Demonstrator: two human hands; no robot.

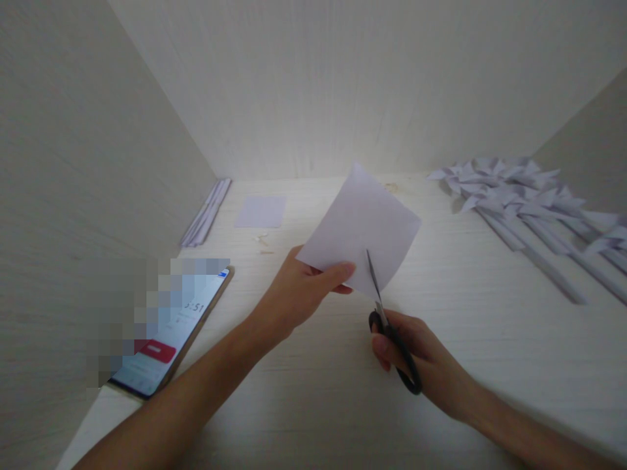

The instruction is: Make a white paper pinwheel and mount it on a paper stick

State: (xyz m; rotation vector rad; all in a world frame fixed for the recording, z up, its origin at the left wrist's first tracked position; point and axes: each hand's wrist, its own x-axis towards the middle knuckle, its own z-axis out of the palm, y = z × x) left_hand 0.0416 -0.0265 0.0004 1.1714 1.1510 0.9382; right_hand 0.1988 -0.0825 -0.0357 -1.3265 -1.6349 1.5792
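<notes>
A white square sheet of paper (362, 219) is held up above the table, one corner turned down toward me. My left hand (313, 281) pinches its lower left edge, thumb on top and fingers underneath. In my right hand (411, 352) is a pair of scissors (394, 346) with black handles, the fingers closed round the loops. The upper blade lies over the paper near its lower corner, pointing toward the middle; the other blade is mostly hidden beneath the sheet.
Paper pinwheels (514, 189) with rolled paper sticks lie heaped at the right. Back left are a bundle of rolled paper sticks (208, 212), a flat paper square (260, 211) and small bits (264, 240). A lit phone (171, 333) leans at the left wall. Walls enclose the table's back and sides.
</notes>
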